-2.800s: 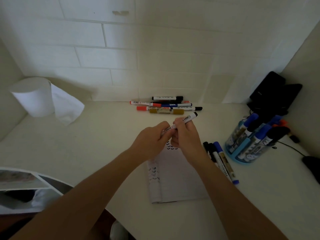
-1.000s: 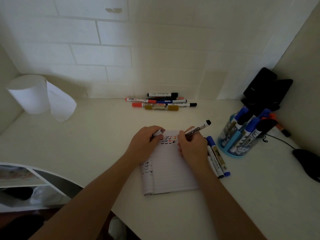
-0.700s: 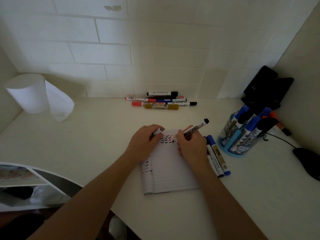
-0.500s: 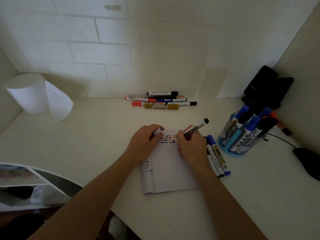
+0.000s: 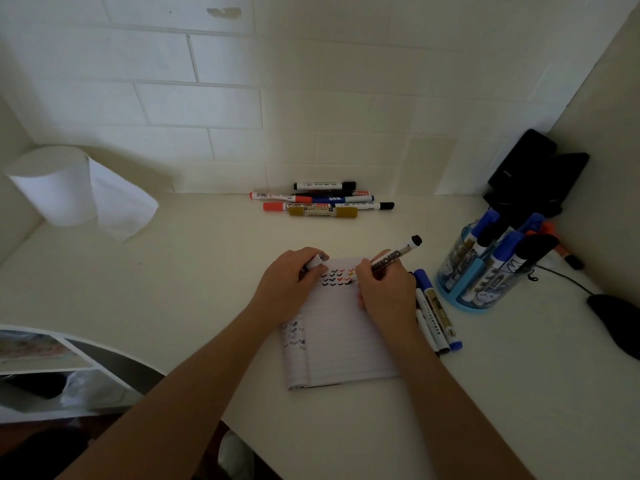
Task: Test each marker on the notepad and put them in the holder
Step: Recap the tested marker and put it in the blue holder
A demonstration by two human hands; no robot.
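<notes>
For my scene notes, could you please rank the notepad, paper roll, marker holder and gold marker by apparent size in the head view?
1. notepad, though partly covered.
2. paper roll and marker holder: too alike to rank, and the roll lies farther from the camera.
3. gold marker, clearly smallest.

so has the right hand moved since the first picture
Yes: the right hand has come down from above the top edge of the notepad onto its upper right corner, marker tip at the page.
</notes>
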